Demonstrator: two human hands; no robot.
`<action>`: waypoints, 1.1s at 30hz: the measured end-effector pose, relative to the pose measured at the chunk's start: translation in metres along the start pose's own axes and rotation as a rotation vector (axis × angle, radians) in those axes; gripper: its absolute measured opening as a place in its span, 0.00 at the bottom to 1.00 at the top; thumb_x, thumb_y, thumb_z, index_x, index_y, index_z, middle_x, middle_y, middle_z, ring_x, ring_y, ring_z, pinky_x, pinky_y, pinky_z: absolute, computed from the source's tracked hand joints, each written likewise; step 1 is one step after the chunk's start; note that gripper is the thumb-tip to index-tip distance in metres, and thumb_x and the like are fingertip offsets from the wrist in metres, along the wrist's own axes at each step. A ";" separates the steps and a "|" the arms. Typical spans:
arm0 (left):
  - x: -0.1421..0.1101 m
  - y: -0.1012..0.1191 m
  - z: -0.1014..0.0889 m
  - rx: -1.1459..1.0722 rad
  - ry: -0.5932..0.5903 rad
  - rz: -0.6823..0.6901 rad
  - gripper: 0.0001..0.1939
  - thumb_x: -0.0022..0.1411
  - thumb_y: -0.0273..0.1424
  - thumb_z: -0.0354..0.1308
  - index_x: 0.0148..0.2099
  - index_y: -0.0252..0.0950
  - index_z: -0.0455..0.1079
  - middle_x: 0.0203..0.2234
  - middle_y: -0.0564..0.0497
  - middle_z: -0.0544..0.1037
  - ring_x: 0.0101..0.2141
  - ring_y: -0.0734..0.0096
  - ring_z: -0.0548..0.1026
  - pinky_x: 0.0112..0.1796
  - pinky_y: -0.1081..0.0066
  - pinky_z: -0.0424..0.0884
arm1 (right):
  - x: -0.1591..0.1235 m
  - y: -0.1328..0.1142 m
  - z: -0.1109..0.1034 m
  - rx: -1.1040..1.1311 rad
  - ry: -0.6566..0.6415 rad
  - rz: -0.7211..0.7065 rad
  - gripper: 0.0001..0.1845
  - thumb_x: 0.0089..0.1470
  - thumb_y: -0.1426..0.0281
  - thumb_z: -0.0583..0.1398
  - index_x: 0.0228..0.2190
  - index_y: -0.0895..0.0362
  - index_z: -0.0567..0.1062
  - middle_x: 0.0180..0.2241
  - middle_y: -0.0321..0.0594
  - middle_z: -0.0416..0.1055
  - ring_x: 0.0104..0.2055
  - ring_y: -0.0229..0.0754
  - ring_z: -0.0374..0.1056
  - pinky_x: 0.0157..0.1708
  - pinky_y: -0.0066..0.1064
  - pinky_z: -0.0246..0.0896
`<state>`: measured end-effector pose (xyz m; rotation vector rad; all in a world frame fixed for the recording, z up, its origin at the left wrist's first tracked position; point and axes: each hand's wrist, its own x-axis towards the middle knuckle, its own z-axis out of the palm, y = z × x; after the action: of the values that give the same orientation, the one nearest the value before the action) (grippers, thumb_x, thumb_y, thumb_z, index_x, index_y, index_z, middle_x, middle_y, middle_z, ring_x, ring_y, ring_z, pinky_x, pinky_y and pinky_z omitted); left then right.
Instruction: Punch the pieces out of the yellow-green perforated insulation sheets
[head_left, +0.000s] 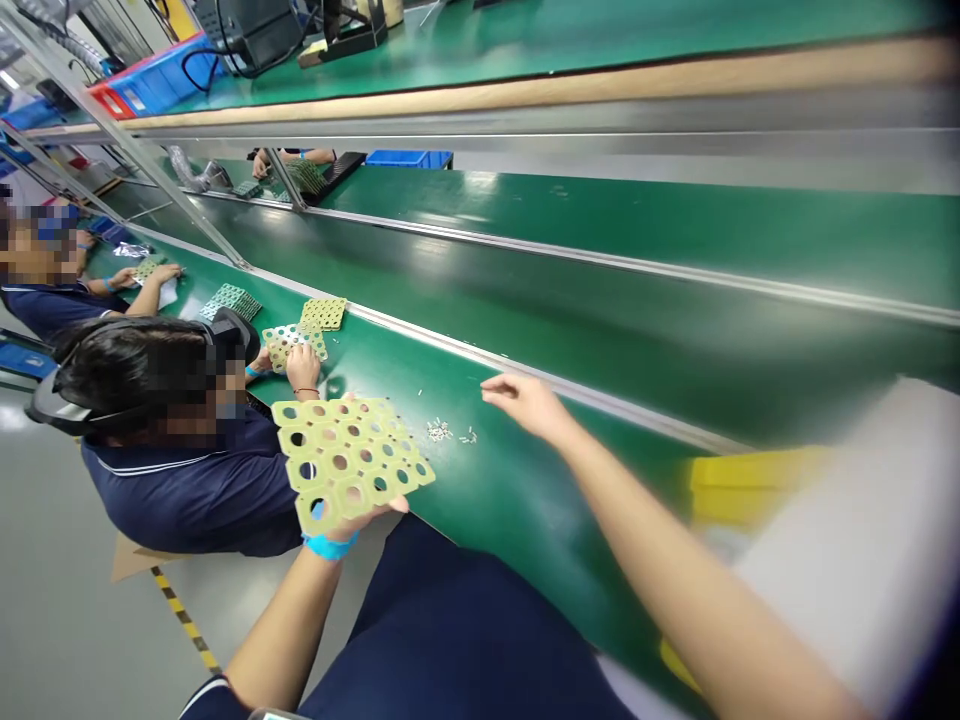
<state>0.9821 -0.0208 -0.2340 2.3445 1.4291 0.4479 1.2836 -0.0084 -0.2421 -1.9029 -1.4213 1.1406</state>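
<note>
My left hand (364, 521) grips a flat yellow-green panel (351, 462) from below, its palm and most fingers hidden behind it. The panel is tilted toward me and has rows of round holes, like a sheet of ring-shaped circuit boards. On the green bench lies a small loose pile of tiny pale parts (439, 430), with a smaller cluster (469, 436) beside it. Above and to the right of these parts hovers my right hand (525, 402), thumb and fingertips brought together in a pinch. Whatever may be between those fingertips is too small to make out.
A co-worker (187, 430) sits close on my left, handling a similar panel (289, 347); another panel (324, 314) lies beyond. A metal rail (525, 376) borders the bench. At right are a yellow bin (750, 485) and a blurred white sheet (847, 560). A shelf edge (525, 95) runs overhead.
</note>
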 end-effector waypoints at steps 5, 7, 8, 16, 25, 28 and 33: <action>-0.024 -0.026 -0.004 0.134 0.213 -0.024 0.46 0.50 0.63 0.41 0.62 0.39 0.56 0.56 0.40 0.64 0.62 0.45 0.45 0.60 0.42 0.31 | 0.037 0.079 0.055 -0.213 -0.143 0.172 0.09 0.56 0.68 0.58 0.36 0.60 0.73 0.39 0.41 0.72 0.41 0.40 0.68 0.43 0.40 0.64; -0.033 -0.026 -0.002 0.242 0.314 0.048 0.43 0.51 0.61 0.44 0.63 0.42 0.53 0.57 0.42 0.62 0.62 0.45 0.44 0.60 0.42 0.34 | 0.037 0.094 0.078 -0.267 -0.162 0.202 0.11 0.57 0.66 0.57 0.39 0.60 0.72 0.42 0.42 0.70 0.44 0.41 0.67 0.44 0.41 0.64; -0.036 -0.025 -0.001 0.285 0.348 0.088 0.41 0.53 0.60 0.44 0.63 0.43 0.51 0.58 0.44 0.61 0.62 0.46 0.44 0.60 0.42 0.35 | 0.038 0.098 0.087 -0.288 -0.163 0.212 0.11 0.57 0.66 0.57 0.40 0.59 0.71 0.44 0.43 0.69 0.45 0.42 0.66 0.45 0.41 0.63; -0.025 -0.014 -0.010 0.250 0.247 0.075 0.46 0.54 0.61 0.34 0.67 0.41 0.33 0.61 0.44 0.55 0.63 0.51 0.45 0.61 0.47 0.43 | 0.055 0.099 0.106 -0.223 -0.160 0.278 0.13 0.56 0.66 0.57 0.42 0.59 0.70 0.46 0.44 0.67 0.46 0.43 0.65 0.45 0.42 0.63; -0.010 0.004 -0.010 0.044 0.167 0.022 0.48 0.50 0.63 0.37 0.66 0.47 0.31 0.62 0.49 0.54 0.62 0.46 0.46 0.59 0.45 0.45 | 0.023 0.040 0.075 0.443 -0.081 0.200 0.15 0.55 0.62 0.58 0.35 0.63 0.71 0.32 0.41 0.73 0.34 0.38 0.71 0.38 0.35 0.67; -0.002 0.016 -0.009 -0.038 0.110 0.031 0.49 0.49 0.64 0.34 0.66 0.45 0.30 0.62 0.48 0.53 0.63 0.48 0.43 0.59 0.45 0.45 | -0.011 0.014 0.056 0.664 -0.030 0.135 0.21 0.47 0.56 0.62 0.34 0.62 0.72 0.28 0.42 0.74 0.31 0.39 0.71 0.38 0.35 0.67; 0.004 0.027 0.002 -0.155 -0.021 0.159 0.48 0.50 0.64 0.38 0.66 0.46 0.31 0.62 0.48 0.52 0.62 0.49 0.46 0.57 0.45 0.51 | -0.065 -0.010 0.031 0.852 0.073 0.142 0.22 0.44 0.57 0.64 0.37 0.60 0.76 0.32 0.44 0.75 0.32 0.39 0.71 0.40 0.37 0.67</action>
<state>1.0058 -0.0295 -0.2235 2.3386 1.1588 0.5538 1.2458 -0.0690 -0.2290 -1.4036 -0.5891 1.4198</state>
